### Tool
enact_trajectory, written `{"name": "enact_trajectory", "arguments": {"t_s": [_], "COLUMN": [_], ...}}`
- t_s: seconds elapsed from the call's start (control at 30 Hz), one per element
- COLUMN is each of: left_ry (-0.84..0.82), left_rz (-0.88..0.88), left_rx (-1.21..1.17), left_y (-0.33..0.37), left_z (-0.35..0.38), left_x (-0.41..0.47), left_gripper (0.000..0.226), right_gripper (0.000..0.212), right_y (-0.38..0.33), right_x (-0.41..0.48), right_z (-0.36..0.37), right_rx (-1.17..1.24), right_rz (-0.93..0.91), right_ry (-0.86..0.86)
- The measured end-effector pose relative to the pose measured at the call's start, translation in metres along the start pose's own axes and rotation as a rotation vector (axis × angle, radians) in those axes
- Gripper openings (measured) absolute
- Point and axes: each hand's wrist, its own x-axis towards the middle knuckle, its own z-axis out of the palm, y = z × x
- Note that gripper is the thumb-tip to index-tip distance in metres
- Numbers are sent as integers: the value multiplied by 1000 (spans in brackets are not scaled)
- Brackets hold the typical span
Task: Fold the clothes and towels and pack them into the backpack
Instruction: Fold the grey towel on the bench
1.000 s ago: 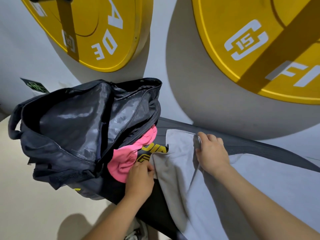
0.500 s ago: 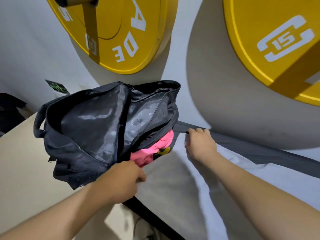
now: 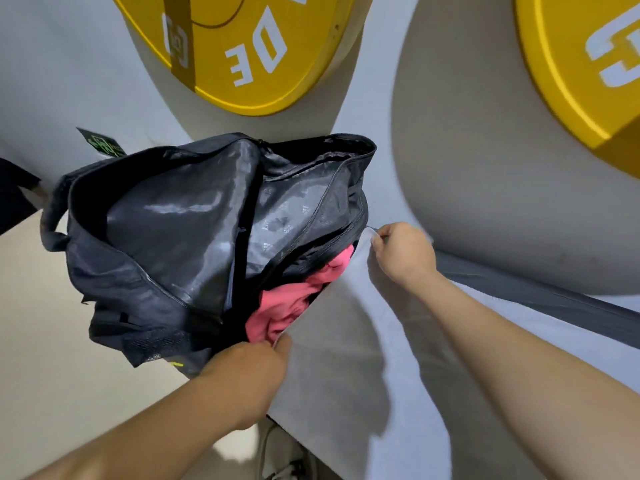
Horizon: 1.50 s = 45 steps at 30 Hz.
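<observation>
A black backpack [image 3: 173, 244] lies open on its side, its shiny lining showing. A pink garment [image 3: 284, 306] bulges out of its main opening. To the right of the bag a light grey towel [image 3: 346, 375] is spread flat. My left hand [image 3: 249, 372] pinches the towel's near left corner, right by the pink garment. My right hand [image 3: 403, 254] pinches the towel's far left corner beside the backpack's mouth. The towel's left edge is stretched straight between the two hands.
A dark grey pad [image 3: 536, 292] shows beyond the towel along the wall. Two big yellow weight plates [image 3: 256, 53] [image 3: 585, 64] hang on the white wall above. A beige surface [image 3: 41, 341] lies left of the bag. A shoe [image 3: 287, 459] shows below.
The folded-over towel has been pulled flat, covering the black and yellow print. My left hand moved down to the near corner, my right hand to the far corner. The view shifted left.
</observation>
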Motion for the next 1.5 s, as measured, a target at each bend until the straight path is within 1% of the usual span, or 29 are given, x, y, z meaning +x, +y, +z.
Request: {"name": "enact_trajectory", "arguments": {"t_s": [0.03,0.1,0.13,0.17,0.23,0.27,0.33,0.4,0.47,0.5,0.53,0.57,0.63,0.73,0.8,0.83,0.9,0.93,1.0,1.03,1.07,1.1,1.13,1.2,1.23,1.3,1.37,1.43,1.5], "left_ry": [-6,-13,-2,22,105,150,302,391,306,223,200,221,238,267,270,258,216,187,125,127,162,220,284,359,358,288,198,182,175], "left_rz": [-18,-47,-57,-58,-13,18,79,110,76,22,-15,-43,-73,-87,-68,-62,-57,-64,-95,-113,-118,-105,-69,87,183,319,333,298,241], "left_rx": [0,20,49,97,108,93,27,5,-72,-119,-158,-176,-192,-231,-269,-290,-305,-305,-301,-272,-238,-233,-266,-384,-422,-482,-518,-514,-469], "left_y": [2,5,6,8,14,20,30,36,37,38,40,44,50,51,45,42,38,37,40,46,55,67,82,120,140,175,199,209,215], "left_z": [3,2,-1,-6,-17,-20,-21,-17,-16,-17,-15,-13,5,21,22,20,14,9,-4,-11,-18,-22,-24,-23,-20,-8,2,5,-7], "left_x": [0,-1,-2,-3,-4,-6,-6,5,20,26,33,37,43,44,46,46,47,46,41,37,32,26,19,0,-11,-29,-38,-41,-44], "left_gripper": [80,81,80,75,53,42,34,45,61,66,71,75,82,92,93,94,93,91,84,80,73,64,58,56,57,62,67,69,67], "right_gripper": [24,18,25,37,53,54,42,26,17,13,13,21,43,64,73,74,70,66,45,33,27,28,33,50,56,60,61,62,66], "right_y": [1,4,5,5,5,5,4,2,0,1,3,5,7,2,-3,-5,-9,-8,-1,7,18,31,46,79,96,138,184,225,259], "right_x": [-1,-3,-6,-9,-21,-28,-41,-48,-49,-49,-49,-50,-53,-51,-45,-42,-37,-37,-42,-48,-57,-67,-78,-102,-114,-132,-147,-161,-177], "right_z": [4,11,11,10,8,7,13,21,32,37,43,49,61,69,68,67,60,52,29,15,0,-17,-34,-68,-84,-110,-132,-153,-177], "right_rx": [53,243,337,404,381,321,237,213,131,79,25,-37,-186,-300,-329,-337,-278,-200,-58,-66,-103,-134,-163,-237,-281,-366,-436,-499,-572], "right_rz": [17,62,68,44,-85,-155,-223,-180,-227,-290,-355,-404,-428,-385,-358,-347,-327,-321,-320,-315,-307,-282,-245,-165,-147,-142,-113,-50,63], "right_ry": [-10,-43,-61,-84,-113,-100,-54,-66,-122,-121,-102,-77,-35,-12,-56,-82,-177,-242,-355,-384,-398,-406,-416,-436,-441,-469,-503,-543,-558]}}
